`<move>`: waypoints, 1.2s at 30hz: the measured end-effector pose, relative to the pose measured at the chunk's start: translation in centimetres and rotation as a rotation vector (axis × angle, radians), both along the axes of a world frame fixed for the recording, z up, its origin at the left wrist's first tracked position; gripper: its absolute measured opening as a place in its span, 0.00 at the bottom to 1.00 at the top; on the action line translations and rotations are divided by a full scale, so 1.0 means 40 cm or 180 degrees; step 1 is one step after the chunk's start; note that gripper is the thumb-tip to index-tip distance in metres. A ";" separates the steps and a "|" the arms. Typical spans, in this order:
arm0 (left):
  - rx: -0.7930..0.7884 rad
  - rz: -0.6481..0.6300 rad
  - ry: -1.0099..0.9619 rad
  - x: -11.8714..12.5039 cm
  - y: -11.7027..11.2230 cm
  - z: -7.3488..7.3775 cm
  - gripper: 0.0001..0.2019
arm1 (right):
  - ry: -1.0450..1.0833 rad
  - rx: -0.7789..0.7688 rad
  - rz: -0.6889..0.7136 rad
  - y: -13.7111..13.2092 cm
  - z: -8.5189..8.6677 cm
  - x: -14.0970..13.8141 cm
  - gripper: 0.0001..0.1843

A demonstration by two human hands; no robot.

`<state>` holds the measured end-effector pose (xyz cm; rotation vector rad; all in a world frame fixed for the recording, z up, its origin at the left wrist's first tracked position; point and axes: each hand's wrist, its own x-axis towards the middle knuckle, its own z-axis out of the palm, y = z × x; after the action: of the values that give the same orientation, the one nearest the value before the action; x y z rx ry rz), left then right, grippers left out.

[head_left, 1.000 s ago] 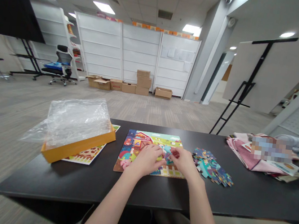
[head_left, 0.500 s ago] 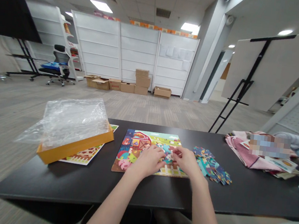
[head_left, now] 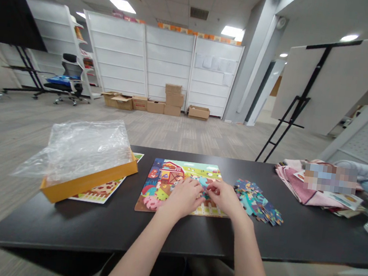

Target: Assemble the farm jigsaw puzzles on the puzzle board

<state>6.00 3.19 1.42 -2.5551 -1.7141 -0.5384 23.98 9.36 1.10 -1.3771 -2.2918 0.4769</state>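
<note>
A colourful farm puzzle board [head_left: 165, 181] lies flat in the middle of the black table [head_left: 126, 225]. Both my hands rest on its right half. My left hand [head_left: 181, 197] has its fingers curled and pressed down on the board. My right hand [head_left: 223, 196] pinches a small teal puzzle piece [head_left: 204, 183] between thumb and fingers, right beside the left fingertips. A heap of loose puzzle pieces [head_left: 258, 202] lies just to the right of the board, close to my right wrist.
A yellow box lid [head_left: 88, 181] with crumpled clear plastic [head_left: 84, 146] on it sits at the left, over a printed sheet [head_left: 103, 193]. Folded pink cloth and papers [head_left: 311, 191] lie at the far right. An easel stand [head_left: 290, 119] rises behind the table.
The view has drifted slightly, shifting everything a little left. My hands stay on the board, fingertips working the same spot; the right hand has edged a bit toward the left hand.
</note>
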 end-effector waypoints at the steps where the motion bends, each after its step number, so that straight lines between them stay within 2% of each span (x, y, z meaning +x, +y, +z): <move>1: -0.0018 0.0002 -0.0013 0.000 0.000 0.000 0.11 | -0.0013 0.0002 0.0022 -0.001 0.000 -0.001 0.09; 6: -0.0047 0.0009 -0.0120 -0.010 -0.004 0.008 0.11 | 0.0085 0.0032 0.0033 0.000 -0.004 0.005 0.08; 10: -0.0026 0.0031 -0.0242 -0.018 -0.008 0.010 0.15 | 0.0272 0.0163 -0.0096 0.003 0.011 0.037 0.11; 21: -0.0167 -0.0229 -0.0382 -0.021 0.010 -0.002 0.13 | 0.0552 0.0345 -0.1556 -0.024 0.096 0.165 0.15; 26: -0.0185 -0.0310 -0.0447 -0.021 0.013 0.002 0.13 | 0.0670 0.0453 -0.1911 -0.042 0.130 0.215 0.16; 31: -0.0225 -0.0448 -0.0510 -0.025 0.013 0.008 0.11 | 0.0692 0.0553 -0.2007 -0.040 0.113 0.301 0.16; 36: -0.0220 -0.0459 -0.0552 -0.030 0.014 0.009 0.11 | 0.0211 0.0012 -0.1794 -0.028 0.071 0.330 0.14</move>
<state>4.81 3.75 1.76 -2.7712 -1.6315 -0.7402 37.19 8.26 3.96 -1.8761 -1.7375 0.3240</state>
